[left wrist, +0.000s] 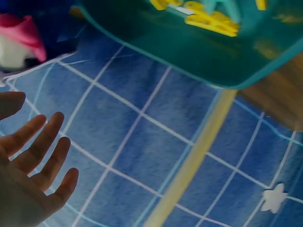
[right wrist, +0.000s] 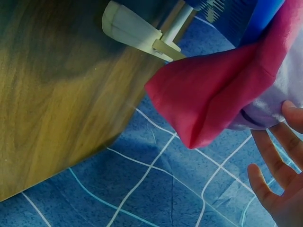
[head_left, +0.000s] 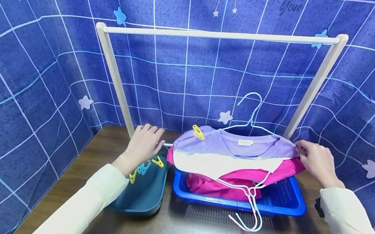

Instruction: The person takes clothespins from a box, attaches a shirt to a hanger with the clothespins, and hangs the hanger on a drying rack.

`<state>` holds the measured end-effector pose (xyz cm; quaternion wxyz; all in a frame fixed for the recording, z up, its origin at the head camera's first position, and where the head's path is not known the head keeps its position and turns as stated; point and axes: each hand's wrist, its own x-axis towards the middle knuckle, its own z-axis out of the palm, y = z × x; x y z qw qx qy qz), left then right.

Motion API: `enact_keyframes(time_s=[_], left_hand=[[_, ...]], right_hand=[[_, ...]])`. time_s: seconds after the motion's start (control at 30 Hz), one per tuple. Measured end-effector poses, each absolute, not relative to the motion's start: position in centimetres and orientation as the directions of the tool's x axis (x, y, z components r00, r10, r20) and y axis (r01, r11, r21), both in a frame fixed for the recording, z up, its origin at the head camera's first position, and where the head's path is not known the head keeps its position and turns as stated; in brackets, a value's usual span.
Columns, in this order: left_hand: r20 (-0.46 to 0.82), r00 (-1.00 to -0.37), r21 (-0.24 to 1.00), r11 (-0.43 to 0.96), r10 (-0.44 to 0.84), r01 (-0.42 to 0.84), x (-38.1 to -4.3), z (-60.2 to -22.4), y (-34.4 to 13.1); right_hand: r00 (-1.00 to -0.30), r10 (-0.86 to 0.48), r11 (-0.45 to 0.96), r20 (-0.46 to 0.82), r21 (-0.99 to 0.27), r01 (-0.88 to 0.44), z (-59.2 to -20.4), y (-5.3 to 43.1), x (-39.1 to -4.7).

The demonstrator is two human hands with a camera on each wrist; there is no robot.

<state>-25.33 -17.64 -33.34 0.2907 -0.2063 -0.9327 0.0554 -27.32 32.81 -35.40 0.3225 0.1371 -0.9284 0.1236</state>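
A brown table [head_left: 150, 232] carries a bin [head_left: 145, 198], basket [head_left: 207, 200] and, apparently, a rack [head_left: 228, 36] (feet partly hidden).

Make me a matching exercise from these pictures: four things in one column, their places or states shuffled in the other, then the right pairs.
Things
1. Left hand
2. Right hand
3. Light-blue hanger
4. Blue basket

Places and states
A. Has pink fabric lying in it
B. Pinches the side of the lavender top
C. Holds nothing, near the teal bin
D. Hook points up, above the neckline

Right pairs
1-C
2-B
3-D
4-A
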Motion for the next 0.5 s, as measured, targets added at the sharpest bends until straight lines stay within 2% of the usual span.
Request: enact_keyframes(time_s=[0.23,0.5], left_hand=[[0.446,-0.812,-0.205,0.926,0.377,0.317,-25.2,-35.2,-19.4],[0.373,-0.839,-0.248,0.914,0.396,0.321,-25.7,-37.5,-20.5]], right_hand=[[-0.748,-0.183,0.932,0.637,-0.129,-0.338,-35.4,32.8,-27.3],[-0.753,-0.177,0.935,0.634,-0.131,-0.330,-35.1,32.7,-27.1]])
